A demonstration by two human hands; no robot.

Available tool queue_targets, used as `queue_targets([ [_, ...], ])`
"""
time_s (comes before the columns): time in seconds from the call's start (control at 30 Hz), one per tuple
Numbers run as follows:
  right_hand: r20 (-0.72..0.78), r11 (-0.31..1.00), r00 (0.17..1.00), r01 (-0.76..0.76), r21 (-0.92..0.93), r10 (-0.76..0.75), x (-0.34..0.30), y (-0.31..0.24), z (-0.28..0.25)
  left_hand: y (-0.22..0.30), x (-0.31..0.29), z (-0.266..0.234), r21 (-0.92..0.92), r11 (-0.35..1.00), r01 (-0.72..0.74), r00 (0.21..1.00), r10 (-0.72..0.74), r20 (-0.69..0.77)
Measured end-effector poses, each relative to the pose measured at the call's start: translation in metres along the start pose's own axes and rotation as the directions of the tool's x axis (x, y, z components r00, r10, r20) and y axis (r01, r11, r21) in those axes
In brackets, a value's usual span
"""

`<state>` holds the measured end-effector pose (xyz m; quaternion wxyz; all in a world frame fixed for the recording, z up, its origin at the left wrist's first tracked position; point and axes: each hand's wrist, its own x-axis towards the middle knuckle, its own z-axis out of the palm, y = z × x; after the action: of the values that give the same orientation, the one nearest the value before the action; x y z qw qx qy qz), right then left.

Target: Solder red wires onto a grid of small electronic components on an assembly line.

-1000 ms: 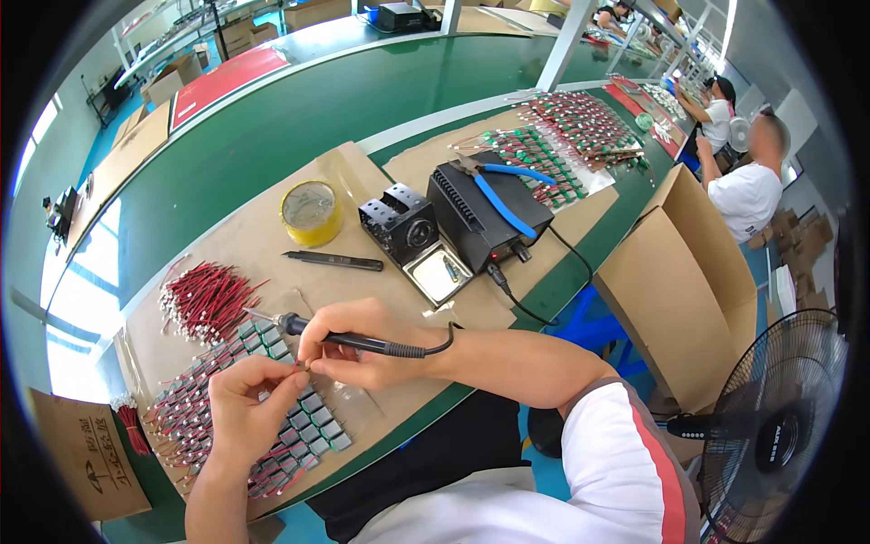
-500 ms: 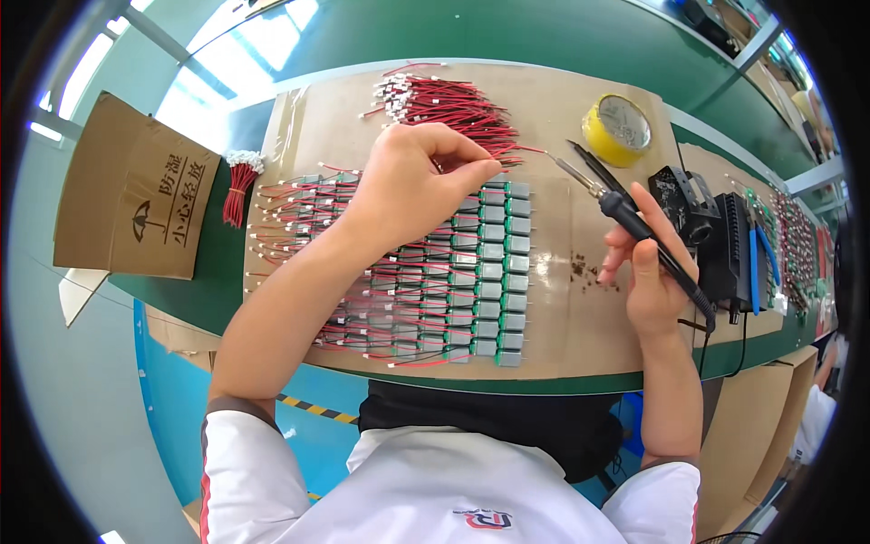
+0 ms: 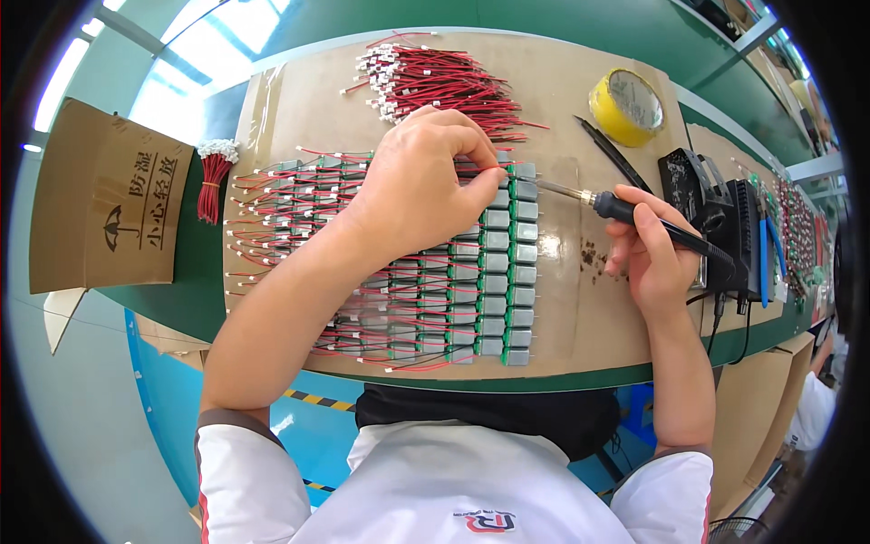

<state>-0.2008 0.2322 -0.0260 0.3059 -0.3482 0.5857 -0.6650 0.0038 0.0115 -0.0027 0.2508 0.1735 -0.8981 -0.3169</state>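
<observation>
1. Brown box (image 3: 113,195) bears dark characters, an umbrella mark; shirt (image 3: 399,490), a logo (image 3: 485,522).
2. Left hand (image 3: 426,177) pinches a red wire (image 3: 501,167) at the far grey blocks (image 3: 525,190).
3. Right hand (image 3: 657,258) grips the iron (image 3: 609,206), tip near them.

The cardboard sheet (image 3: 580,335) lies on the surface (image 3: 181,304). Rows of wired units (image 3: 494,263) occupy its middle; the lead pile (image 3: 453,82) sits behind them. Right of the pile lies the tape roll (image 3: 625,109), with the pen-shaped tool (image 3: 612,152) in front. Farther right, the iron stand (image 3: 684,186) adjoins the soldering station (image 3: 743,231), on which the pliers (image 3: 763,263) rest. Left of the sheet lies the lead bundle (image 3: 214,184); the carton (image 3: 113,199) stands beyond it, at the left end.
</observation>
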Motion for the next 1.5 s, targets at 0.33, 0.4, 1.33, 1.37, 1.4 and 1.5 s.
queue_targets([
  [0.33,0.024,1.0,0.999,-0.021,-0.022,0.022,0.0005,-0.0006,-0.0007,-0.0036,-0.0017,0.0037,0.006,1.0,-0.011,1.0,0.011,-0.007],
  [0.4,0.042,1.0,0.999,-0.02,-0.019,0.021,0.0008,-0.0006,-0.0014,-0.004,-0.0009,0.0058,-0.027,1.0,0.005,1.0,-0.005,-0.024],
  [1.33,0.057,1.0,0.998,-0.013,0.009,0.012,0.0001,-0.0025,0.0015,-0.0029,-0.0025,0.0037,0.033,0.999,-0.019,1.0,0.019,0.001],
  [1.37,0.064,1.0,0.998,-0.013,0.006,0.013,0.0001,-0.0024,0.0015,-0.0029,-0.0025,0.0038,0.041,0.999,-0.027,1.0,0.027,-0.003],
  [1.4,0.066,1.0,0.998,-0.012,0.004,0.011,0.0001,-0.0023,0.0016,-0.0029,-0.0025,0.0039,0.049,0.998,-0.036,0.999,0.036,-0.006],
  [1.5,0.066,1.0,0.998,-0.009,0.0,0.009,0.0,-0.0024,0.0015,-0.0026,-0.0029,0.0037,0.048,0.999,-0.022,1.0,0.022,-0.001],
])
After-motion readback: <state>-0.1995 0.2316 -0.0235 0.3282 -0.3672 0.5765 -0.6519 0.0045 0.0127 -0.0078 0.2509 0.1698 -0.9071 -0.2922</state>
